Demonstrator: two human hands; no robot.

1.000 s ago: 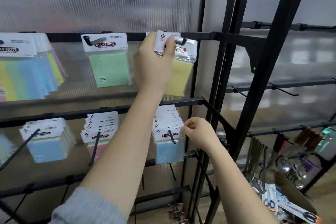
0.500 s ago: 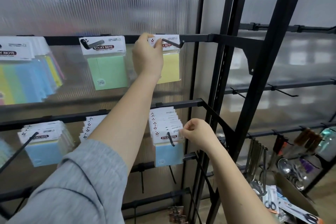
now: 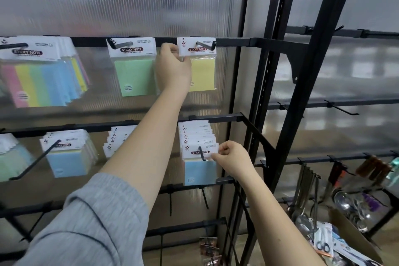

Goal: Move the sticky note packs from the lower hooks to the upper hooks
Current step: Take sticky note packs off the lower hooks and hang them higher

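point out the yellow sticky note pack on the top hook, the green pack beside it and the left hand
yellow sticky note pack (image 3: 204, 73), head view, yellow pad face
green sticky note pack (image 3: 133, 76), head view, green pad face
left hand (image 3: 173, 69), head view, back of hand

a shop, black peg-hook display racks (image 3: 226, 40), packaged sticky note packs (image 3: 199, 149), hanging utensils (image 3: 306, 183)

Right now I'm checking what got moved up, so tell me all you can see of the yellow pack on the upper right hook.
The yellow pack is a clear sleeve over a pale yellow pad, topped by a white header card printed STICKY NOTE. It hangs upright on the upper right hook, whose black prong passes through the card. The left hand pinches the card's lower left corner.
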